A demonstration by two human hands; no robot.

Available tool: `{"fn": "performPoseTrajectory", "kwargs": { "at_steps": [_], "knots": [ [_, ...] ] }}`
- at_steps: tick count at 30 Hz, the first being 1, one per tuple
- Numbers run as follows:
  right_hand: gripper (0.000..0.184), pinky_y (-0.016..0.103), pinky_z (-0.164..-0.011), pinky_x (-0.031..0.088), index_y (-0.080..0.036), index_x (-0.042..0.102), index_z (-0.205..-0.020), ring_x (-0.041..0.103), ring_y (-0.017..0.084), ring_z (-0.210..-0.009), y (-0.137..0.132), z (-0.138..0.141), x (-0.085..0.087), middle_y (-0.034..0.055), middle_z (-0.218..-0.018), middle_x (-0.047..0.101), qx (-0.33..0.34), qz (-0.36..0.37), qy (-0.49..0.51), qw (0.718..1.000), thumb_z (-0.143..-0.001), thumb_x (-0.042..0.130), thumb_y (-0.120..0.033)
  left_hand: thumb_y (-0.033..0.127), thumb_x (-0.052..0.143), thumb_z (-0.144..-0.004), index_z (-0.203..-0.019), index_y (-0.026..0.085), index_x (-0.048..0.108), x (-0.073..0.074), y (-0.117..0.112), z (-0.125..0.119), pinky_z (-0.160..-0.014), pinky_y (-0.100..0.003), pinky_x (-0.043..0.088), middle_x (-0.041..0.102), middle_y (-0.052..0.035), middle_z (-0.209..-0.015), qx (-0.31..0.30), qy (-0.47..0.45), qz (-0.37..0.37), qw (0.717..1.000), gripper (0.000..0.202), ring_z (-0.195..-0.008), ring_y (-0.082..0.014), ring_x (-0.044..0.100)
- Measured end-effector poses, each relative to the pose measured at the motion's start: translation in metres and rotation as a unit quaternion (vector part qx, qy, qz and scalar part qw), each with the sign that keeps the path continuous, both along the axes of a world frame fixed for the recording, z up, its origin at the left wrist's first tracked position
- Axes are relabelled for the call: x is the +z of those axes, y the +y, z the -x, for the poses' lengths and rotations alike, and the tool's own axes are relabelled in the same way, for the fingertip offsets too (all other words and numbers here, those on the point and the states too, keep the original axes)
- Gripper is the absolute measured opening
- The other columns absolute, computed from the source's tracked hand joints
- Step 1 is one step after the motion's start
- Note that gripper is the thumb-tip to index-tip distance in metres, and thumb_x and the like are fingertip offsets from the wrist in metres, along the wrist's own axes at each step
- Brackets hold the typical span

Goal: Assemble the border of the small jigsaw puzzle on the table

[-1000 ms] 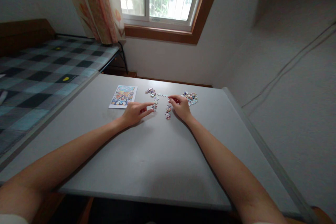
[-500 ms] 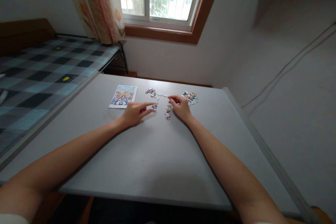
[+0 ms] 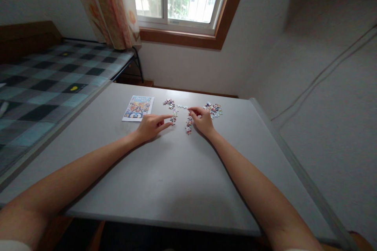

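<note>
Joined jigsaw pieces form a partial frame on the table, with a left strip [image 3: 174, 117], a thin top row [image 3: 182, 106] and a right strip [image 3: 188, 126]. My left hand [image 3: 151, 127] rests beside the left strip, thumb and forefinger apart, their tips at its edge. At the top right corner of the frame is my right hand [image 3: 202, 118], its thumb and fingertips pinched together. Whatever small piece may be between them is hidden by the fingers.
Loose puzzle pieces lie in a pile [image 3: 169, 104] behind the left strip and a larger pile [image 3: 216, 110] beyond my right hand. A printed picture sheet [image 3: 138, 106] lies left on the grey table [image 3: 159, 180]. A checked bed [image 3: 59, 74] adjoins the table's left side.
My right hand has shifted very slightly at the frame's top right corner. My left hand and the puzzle pieces look the same.
</note>
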State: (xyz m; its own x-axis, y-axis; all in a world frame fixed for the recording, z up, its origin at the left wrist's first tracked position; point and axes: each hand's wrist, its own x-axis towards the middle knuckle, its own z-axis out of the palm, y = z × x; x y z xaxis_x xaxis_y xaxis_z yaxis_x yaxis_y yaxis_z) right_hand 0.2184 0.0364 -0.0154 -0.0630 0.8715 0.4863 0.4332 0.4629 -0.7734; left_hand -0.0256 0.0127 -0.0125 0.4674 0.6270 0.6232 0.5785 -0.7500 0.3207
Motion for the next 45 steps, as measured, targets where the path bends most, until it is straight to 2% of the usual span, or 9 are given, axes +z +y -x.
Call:
{"fn": "performPoseTrajectory", "kwargs": {
  "at_steps": [3,7,11,15,26,45],
  "knots": [
    [0.019,0.030,-0.071,0.049,-0.019,0.071,-0.084,0.061,0.015,-0.071,-0.007,0.007,0.005,0.0037,-0.077,0.069,0.015,-0.049,-0.032,0.998,-0.086,0.055,-0.030,0.048,0.056,-0.092,-0.108,0.019,0.071,0.001,-0.001,-0.001,-0.051,-0.018,0.037,0.061,0.0032,-0.054,0.012,0.003,-0.001,1.000,0.037,-0.044,-0.0062,0.049],
    [0.013,0.033,-0.078,0.050,-0.020,0.070,-0.090,0.061,0.017,-0.080,-0.017,0.019,0.011,0.0039,-0.081,0.067,0.086,-0.112,-0.064,0.988,-0.085,0.063,-0.030,0.049,0.056,-0.091,-0.105,0.019,0.072,0.002,0.000,-0.001,-0.051,-0.019,0.037,0.062,0.0023,-0.056,0.042,-0.010,-0.015,0.999,0.037,-0.044,-0.0064,0.050],
    [0.014,0.038,-0.087,0.049,-0.023,0.070,-0.097,0.060,0.020,-0.092,-0.021,0.024,0.010,0.0049,-0.094,0.069,0.117,-0.141,-0.099,0.978,-0.085,0.066,-0.029,0.048,0.057,-0.091,-0.105,0.020,0.072,-0.001,0.002,-0.001,-0.052,-0.019,0.039,0.063,0.0026,-0.057,0.047,-0.012,-0.011,0.999,0.035,-0.045,-0.0065,0.051],
    [0.017,0.040,-0.090,0.049,-0.024,0.070,-0.102,0.060,0.020,-0.095,-0.021,0.024,0.008,0.0060,-0.099,0.070,0.140,-0.154,-0.116,0.971,-0.087,0.064,-0.028,0.048,0.056,-0.091,-0.106,0.020,0.072,-0.003,0.003,0.000,-0.052,-0.019,0.039,0.063,0.0027,-0.056,0.038,-0.007,0.002,0.999,0.035,-0.045,-0.0069,0.051],
    [0.012,0.040,-0.088,0.050,-0.023,0.071,-0.094,0.062,0.019,-0.092,-0.022,0.027,0.006,0.0059,-0.094,0.070,0.138,-0.164,-0.116,0.970,-0.088,0.062,-0.030,0.047,0.056,-0.092,-0.104,0.020,0.072,-0.001,0.002,-0.001,-0.052,-0.018,0.038,0.062,0.0034,-0.056,0.023,0.007,-0.007,1.000,0.034,-0.044,-0.0062,0.050],
    [0.011,0.038,-0.087,0.050,-0.023,0.070,-0.093,0.062,0.018,-0.090,-0.021,0.027,0.005,0.0052,-0.093,0.070,0.134,-0.165,-0.116,0.970,-0.089,0.060,-0.024,0.049,0.056,-0.091,-0.102,0.019,0.072,0.002,0.000,-0.002,-0.052,-0.020,0.038,0.063,0.0025,-0.056,0.033,0.021,-0.005,0.999,0.036,-0.044,-0.0080,0.052]
  ]
}}
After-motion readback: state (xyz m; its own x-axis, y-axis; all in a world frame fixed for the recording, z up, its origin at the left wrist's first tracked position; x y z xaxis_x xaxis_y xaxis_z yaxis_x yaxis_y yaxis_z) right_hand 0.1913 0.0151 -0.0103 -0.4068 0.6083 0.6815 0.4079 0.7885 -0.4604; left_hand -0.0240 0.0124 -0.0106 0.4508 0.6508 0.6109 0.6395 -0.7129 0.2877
